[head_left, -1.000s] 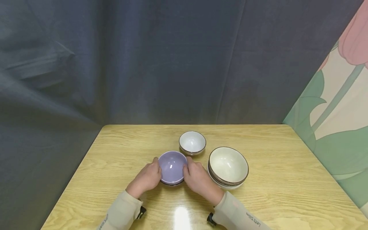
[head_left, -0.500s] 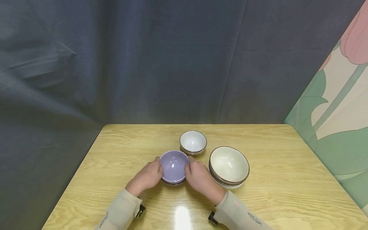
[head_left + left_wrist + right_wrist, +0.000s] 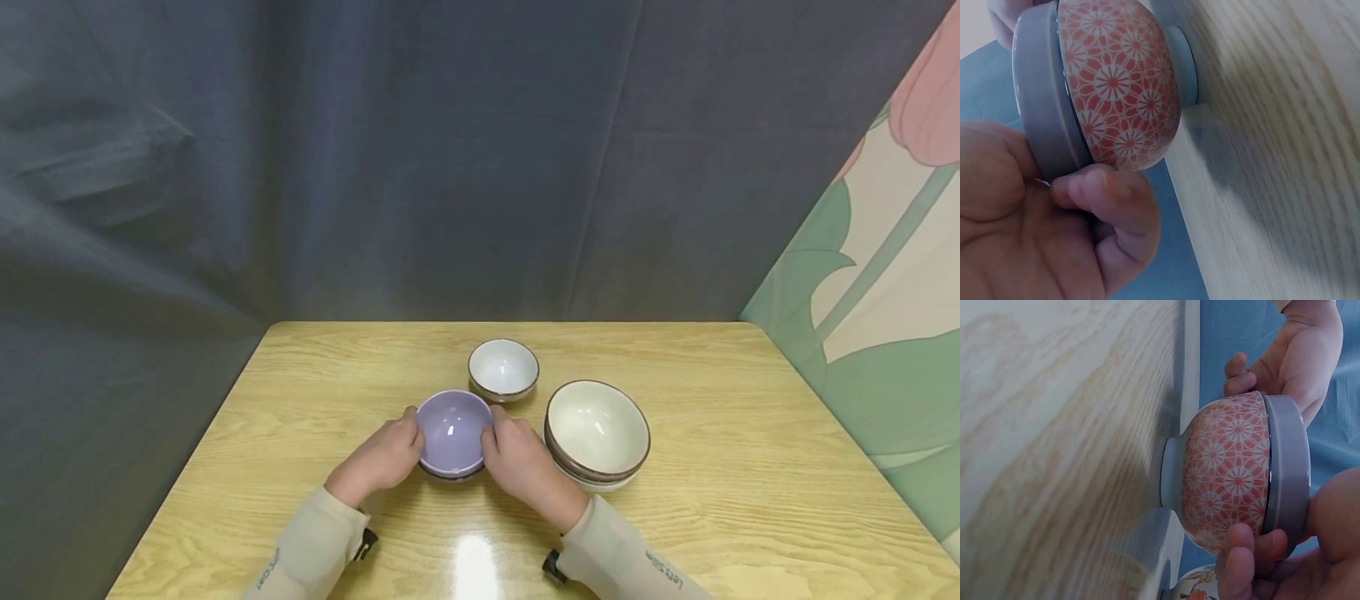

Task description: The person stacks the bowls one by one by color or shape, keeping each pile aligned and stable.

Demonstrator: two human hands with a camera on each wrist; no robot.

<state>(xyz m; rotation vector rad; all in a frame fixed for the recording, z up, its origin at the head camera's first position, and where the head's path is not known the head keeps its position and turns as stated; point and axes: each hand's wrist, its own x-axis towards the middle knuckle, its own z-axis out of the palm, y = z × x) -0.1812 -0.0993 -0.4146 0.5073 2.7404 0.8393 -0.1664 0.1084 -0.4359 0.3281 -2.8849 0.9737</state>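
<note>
A purple bowl [image 3: 452, 433] sits nested in a red bowl with white flower patterns [image 3: 1113, 81], both upright. In the wrist views, the patterned bowl's pale foot meets the wooden table. My left hand [image 3: 386, 452] grips the left side of the purple bowl, its thumb at the rim and its fingers curled below. On the opposite side, my right hand [image 3: 525, 462] holds it the same way. Curled fingertips [image 3: 1239, 565] come close to the patterned bowl's wall; whether they press on it, I cannot tell.
Just behind the nested pair stands a small white bowl [image 3: 503, 365] with a dark rim. To the right of my right hand is a stack of larger bowls, the cream bowl [image 3: 597, 425] uppermost. Dark cloth [image 3: 465, 167] hangs behind the table [image 3: 750, 467].
</note>
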